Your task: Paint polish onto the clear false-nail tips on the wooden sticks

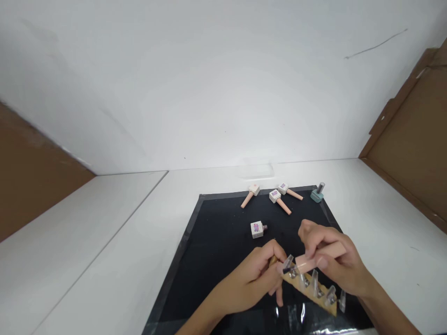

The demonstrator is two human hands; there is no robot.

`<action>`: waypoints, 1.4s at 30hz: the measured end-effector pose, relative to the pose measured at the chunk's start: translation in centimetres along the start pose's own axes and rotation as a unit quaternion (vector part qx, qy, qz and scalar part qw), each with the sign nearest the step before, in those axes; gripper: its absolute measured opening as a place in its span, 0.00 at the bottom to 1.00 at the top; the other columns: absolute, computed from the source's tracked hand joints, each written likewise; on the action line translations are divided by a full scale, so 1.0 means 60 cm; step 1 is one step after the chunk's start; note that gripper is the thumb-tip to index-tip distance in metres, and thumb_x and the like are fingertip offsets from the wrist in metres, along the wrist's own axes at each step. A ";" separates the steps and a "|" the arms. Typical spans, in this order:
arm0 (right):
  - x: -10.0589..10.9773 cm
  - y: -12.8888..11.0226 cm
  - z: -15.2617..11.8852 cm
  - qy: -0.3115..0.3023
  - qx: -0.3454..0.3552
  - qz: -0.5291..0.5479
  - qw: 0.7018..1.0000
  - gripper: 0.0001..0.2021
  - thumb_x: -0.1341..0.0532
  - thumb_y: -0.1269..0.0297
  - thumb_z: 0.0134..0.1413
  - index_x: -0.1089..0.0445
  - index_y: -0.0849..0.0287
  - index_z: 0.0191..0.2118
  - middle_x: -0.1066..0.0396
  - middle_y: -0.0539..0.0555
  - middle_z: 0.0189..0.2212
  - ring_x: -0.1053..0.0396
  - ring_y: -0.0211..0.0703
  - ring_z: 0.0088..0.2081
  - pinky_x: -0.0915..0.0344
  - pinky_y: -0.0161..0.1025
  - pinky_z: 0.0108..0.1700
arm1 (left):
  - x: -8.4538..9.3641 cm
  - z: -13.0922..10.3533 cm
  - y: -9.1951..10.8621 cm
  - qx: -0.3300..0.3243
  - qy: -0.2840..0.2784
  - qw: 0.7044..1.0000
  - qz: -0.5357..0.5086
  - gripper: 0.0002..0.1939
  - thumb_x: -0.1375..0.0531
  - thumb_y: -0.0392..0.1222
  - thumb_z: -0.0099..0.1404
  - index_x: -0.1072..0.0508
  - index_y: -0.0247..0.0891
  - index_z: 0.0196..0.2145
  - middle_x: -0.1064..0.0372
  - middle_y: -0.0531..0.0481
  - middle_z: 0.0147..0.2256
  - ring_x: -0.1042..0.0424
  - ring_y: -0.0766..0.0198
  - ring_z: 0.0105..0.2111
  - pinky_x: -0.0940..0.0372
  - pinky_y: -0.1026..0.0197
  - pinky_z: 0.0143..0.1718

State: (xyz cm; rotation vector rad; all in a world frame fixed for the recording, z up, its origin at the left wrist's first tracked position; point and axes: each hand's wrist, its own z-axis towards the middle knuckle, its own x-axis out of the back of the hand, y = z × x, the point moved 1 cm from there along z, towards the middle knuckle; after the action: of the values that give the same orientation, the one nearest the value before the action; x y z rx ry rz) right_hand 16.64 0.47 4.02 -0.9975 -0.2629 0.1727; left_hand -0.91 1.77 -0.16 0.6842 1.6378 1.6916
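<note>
My left hand [256,277] is closed on the left end of a tan nail tip stand [310,291], which carries several clear false nail tips [314,279] on metal posts. Between the fingers of my right hand [335,256] is a pink nail polish brush cap [320,257]. Its dark brush end lies close to the leftmost nail tip [288,261]; whether they touch I cannot tell. An uncapped white nail polish bottle [257,229] lies on its side just beyond my hands, its neck pointing right.
Capped white bottles with pink caps [254,189] lie at the back of the black mat [209,232]. A teal bottle with a grey cap [317,194] stands at its back right corner. White wall behind, brown cardboard [412,125] on both sides.
</note>
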 end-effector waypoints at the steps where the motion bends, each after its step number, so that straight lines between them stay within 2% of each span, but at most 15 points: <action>1: 0.000 -0.001 0.000 -0.006 0.004 -0.012 1.000 0.13 0.43 0.53 0.61 0.32 0.55 0.30 0.43 0.46 0.19 0.45 0.37 0.23 0.45 0.34 0.25 | -0.001 0.000 -0.001 0.001 -0.001 1.000 -0.002 0.19 0.51 0.59 0.67 0.43 0.39 0.31 0.47 0.62 0.18 0.39 0.72 0.16 0.51 0.69 0.18; 5: 0.003 -0.004 0.004 -0.019 0.023 -0.069 0.997 0.14 0.46 0.55 0.63 0.33 0.55 0.29 0.41 0.47 0.19 0.44 0.38 0.23 0.45 0.36 0.25 | -0.001 0.000 -0.004 -0.001 0.001 1.000 -0.021 0.18 0.51 0.58 0.67 0.43 0.40 0.31 0.48 0.62 0.18 0.39 0.72 0.16 0.51 0.68 0.18; 15: 0.006 -0.006 0.006 -0.013 0.087 -0.150 0.985 0.12 0.48 0.60 0.65 0.36 0.55 0.30 0.43 0.47 0.19 0.45 0.39 0.22 0.45 0.38 0.24 | 0.005 0.000 -0.004 0.010 -0.005 1.000 -0.012 0.20 0.51 0.60 0.66 0.43 0.39 0.31 0.49 0.62 0.18 0.40 0.73 0.15 0.51 0.68 0.18; 19: 0.005 -0.004 0.004 0.008 0.080 -0.122 0.989 0.13 0.47 0.57 0.64 0.36 0.55 0.29 0.44 0.46 0.18 0.45 0.39 0.23 0.46 0.37 0.24 | 0.007 -0.002 -0.003 0.006 -0.001 1.000 -0.018 0.20 0.51 0.60 0.66 0.43 0.39 0.30 0.47 0.62 0.19 0.40 0.73 0.15 0.50 0.69 0.18; 22: 0.002 -0.006 0.008 -0.016 0.085 -0.092 0.992 0.12 0.46 0.56 0.63 0.35 0.54 0.30 0.42 0.46 0.18 0.44 0.39 0.23 0.45 0.38 0.25 | 0.007 0.000 0.000 0.011 0.004 1.000 -0.025 0.19 0.50 0.58 0.67 0.43 0.39 0.30 0.47 0.62 0.19 0.39 0.73 0.16 0.50 0.69 0.18; 25: 0.001 -0.009 0.012 -0.035 0.087 -0.104 0.990 0.10 0.46 0.57 0.64 0.34 0.54 0.32 0.40 0.47 0.19 0.43 0.39 0.23 0.44 0.38 0.25 | 0.004 0.003 0.001 0.003 0.000 1.000 -0.026 0.18 0.51 0.57 0.68 0.42 0.39 0.31 0.47 0.62 0.19 0.39 0.73 0.16 0.49 0.69 0.18; 30: 0.004 -0.010 0.011 -0.021 0.104 -0.155 0.982 0.10 0.47 0.61 0.64 0.35 0.55 0.31 0.41 0.47 0.19 0.44 0.38 0.22 0.45 0.37 0.25 | 0.005 0.002 -0.002 0.012 0.001 1.000 -0.021 0.19 0.50 0.58 0.66 0.42 0.39 0.31 0.49 0.63 0.18 0.40 0.73 0.15 0.49 0.69 0.18; 37: 0.000 -0.010 0.015 -0.033 0.114 -0.122 0.985 0.11 0.47 0.59 0.65 0.36 0.55 0.31 0.40 0.46 0.19 0.44 0.37 0.22 0.45 0.37 0.25 | 0.005 0.004 0.002 0.010 0.002 1.000 -0.023 0.18 0.51 0.57 0.67 0.43 0.39 0.31 0.47 0.61 0.19 0.39 0.73 0.16 0.51 0.69 0.18; 42: 0.001 -0.011 0.012 -0.011 0.112 -0.144 0.983 0.11 0.48 0.61 0.65 0.36 0.55 0.31 0.40 0.46 0.19 0.45 0.37 0.22 0.45 0.37 0.25 | 0.004 0.004 -0.002 0.003 -0.003 0.999 -0.043 0.19 0.50 0.58 0.66 0.43 0.39 0.30 0.48 0.62 0.18 0.41 0.74 0.15 0.50 0.70 0.17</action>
State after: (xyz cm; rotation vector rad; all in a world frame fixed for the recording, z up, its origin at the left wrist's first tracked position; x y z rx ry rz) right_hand 16.48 0.73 4.94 -0.7242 -0.3963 -0.0491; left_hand -0.87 2.09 -0.28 0.6126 1.6440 1.6226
